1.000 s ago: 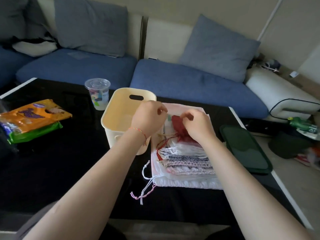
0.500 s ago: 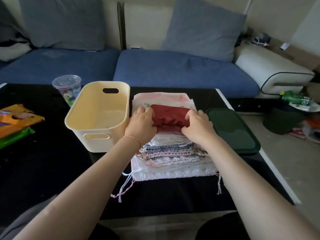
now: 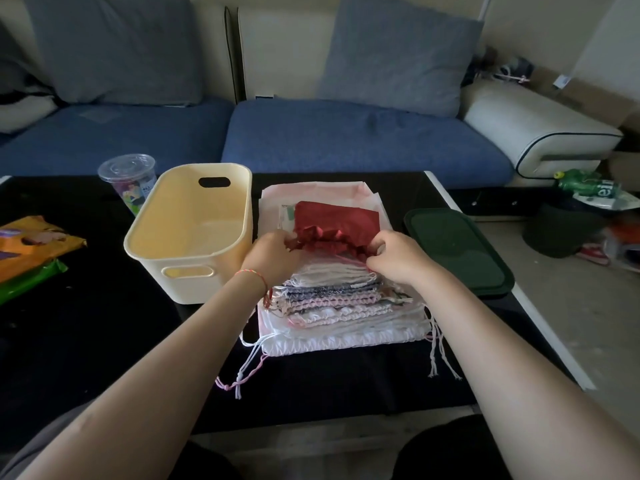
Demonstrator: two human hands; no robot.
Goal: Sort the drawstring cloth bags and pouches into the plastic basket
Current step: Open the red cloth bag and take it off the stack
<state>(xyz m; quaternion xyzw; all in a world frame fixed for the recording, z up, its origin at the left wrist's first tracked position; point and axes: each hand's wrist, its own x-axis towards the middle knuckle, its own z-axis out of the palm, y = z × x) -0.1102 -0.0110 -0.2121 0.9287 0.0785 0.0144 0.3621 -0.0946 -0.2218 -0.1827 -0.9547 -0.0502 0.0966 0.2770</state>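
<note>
A dark red drawstring bag [image 3: 337,221] lies on top of a stack of cloth bags and pouches [image 3: 339,303] on the black table. My left hand [image 3: 273,252] pinches the left end of its gathered mouth. At the right end, my right hand [image 3: 398,258] pinches the same ruffled edge. The cream plastic basket [image 3: 221,271] stands just left of the stack, touching my left wrist, and looks empty. White and pink drawstrings [image 3: 242,372] trail off the stack's near corners.
A dark green lid [image 3: 457,247] lies right of the stack near the table edge. A clear lidded cup [image 3: 128,178] stands behind the basket. Orange and green packets [image 3: 27,251] sit at far left. A blue sofa [image 3: 346,136] runs behind the table.
The hands went from pressing the red bag's sides to pinching its gathered mouth, which now ruffles up. The view has shifted left, so basket and stack sit further right.
</note>
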